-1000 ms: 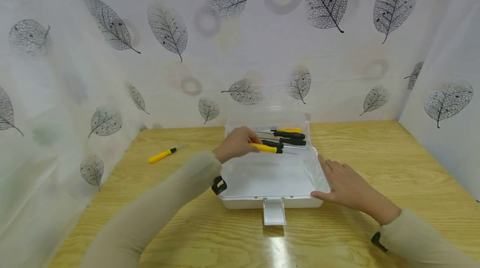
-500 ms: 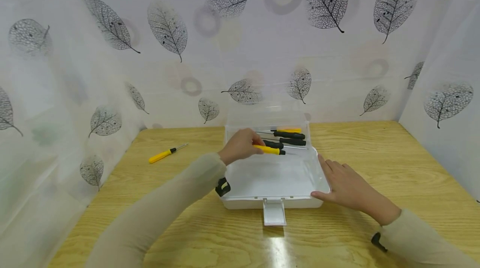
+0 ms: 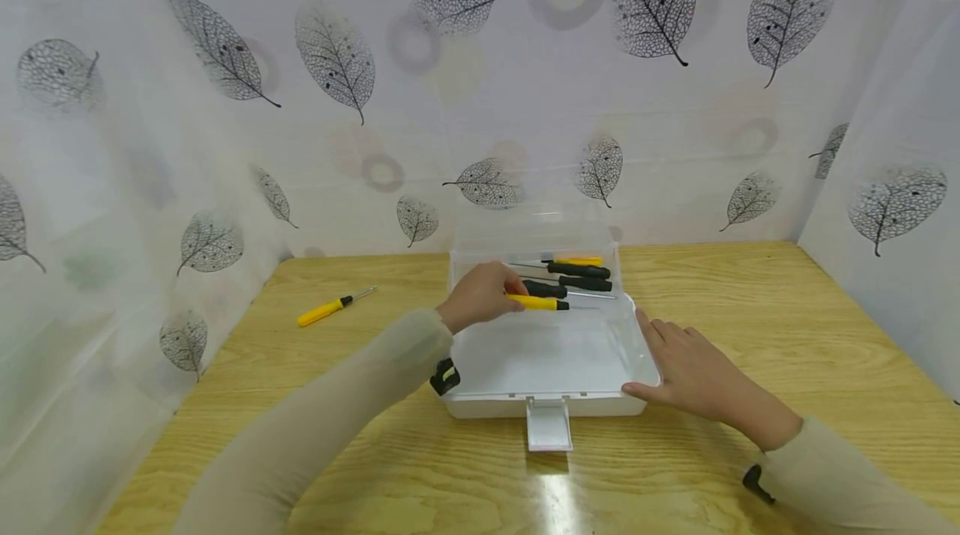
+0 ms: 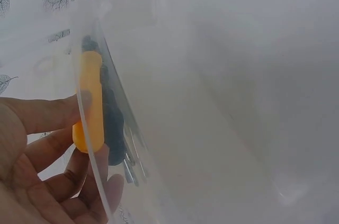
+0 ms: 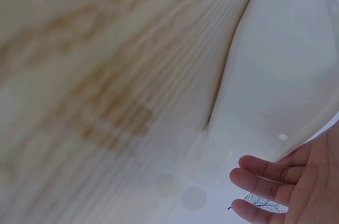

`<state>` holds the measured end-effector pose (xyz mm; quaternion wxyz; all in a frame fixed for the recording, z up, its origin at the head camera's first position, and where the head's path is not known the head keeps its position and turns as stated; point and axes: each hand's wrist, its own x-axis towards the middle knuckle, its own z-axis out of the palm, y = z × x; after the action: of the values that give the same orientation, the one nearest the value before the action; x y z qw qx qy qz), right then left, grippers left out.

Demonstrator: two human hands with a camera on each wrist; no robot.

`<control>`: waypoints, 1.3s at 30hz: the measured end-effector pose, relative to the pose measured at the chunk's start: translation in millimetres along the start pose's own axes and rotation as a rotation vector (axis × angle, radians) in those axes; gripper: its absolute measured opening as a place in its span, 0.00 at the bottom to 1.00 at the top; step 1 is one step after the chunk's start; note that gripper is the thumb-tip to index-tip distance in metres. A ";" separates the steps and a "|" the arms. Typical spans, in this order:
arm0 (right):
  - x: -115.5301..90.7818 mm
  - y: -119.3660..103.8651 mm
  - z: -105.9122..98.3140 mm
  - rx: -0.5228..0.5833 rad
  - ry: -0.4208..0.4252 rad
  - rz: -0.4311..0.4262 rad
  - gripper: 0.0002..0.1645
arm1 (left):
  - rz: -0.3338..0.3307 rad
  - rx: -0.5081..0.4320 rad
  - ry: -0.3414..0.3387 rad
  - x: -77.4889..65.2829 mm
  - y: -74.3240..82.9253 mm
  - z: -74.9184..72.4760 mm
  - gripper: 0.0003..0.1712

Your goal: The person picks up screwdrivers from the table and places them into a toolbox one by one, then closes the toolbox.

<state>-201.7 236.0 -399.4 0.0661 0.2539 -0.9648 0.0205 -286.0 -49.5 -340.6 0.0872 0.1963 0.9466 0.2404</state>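
Observation:
My left hand (image 3: 483,297) pinches a screwdriver (image 3: 534,302) by its yellow handle, above the rear of the white plastic box (image 3: 543,407). The shaft points right. In the left wrist view the yellow handle (image 4: 91,102) lies between thumb and fingers, partly behind a translucent wall. Several black-handled screwdrivers (image 3: 587,283) and one yellow-handled screwdriver (image 3: 581,261) lie in the raised translucent lid (image 3: 532,231) at the back. My right hand (image 3: 686,368) rests on the box's right side, thumb on the rim; in the right wrist view its fingers (image 5: 262,181) are straight along the outer wall.
Another yellow-handled screwdriver (image 3: 322,312) lies on the wooden table (image 3: 360,443), left of the box. A white latch (image 3: 549,425) hangs from the box front. A leaf-patterned curtain (image 3: 525,85) encloses the back and sides.
The left hand has shifted slightly right and down with the yellow-handled screwdriver still in its grip. My right hand and the box have stayed in place.

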 end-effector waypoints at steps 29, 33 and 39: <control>-0.5 -0.3 0.7 0.002 0.008 -0.007 0.61 | -0.030 0.001 -0.002 -1.6 -8.2 -3.1 0.10; -0.4 -0.2 1.3 -0.005 0.011 -0.009 0.61 | -0.039 0.011 0.005 -0.6 -9.2 -3.1 0.10; -0.2 0.1 1.3 0.000 0.007 -0.002 0.61 | -0.046 0.009 0.009 0.6 -9.2 -3.6 0.11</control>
<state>-201.7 236.1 -400.8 0.0694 0.2550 -0.9642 0.0215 -290.5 -58.2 -342.0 0.0876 0.1737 0.9523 0.2350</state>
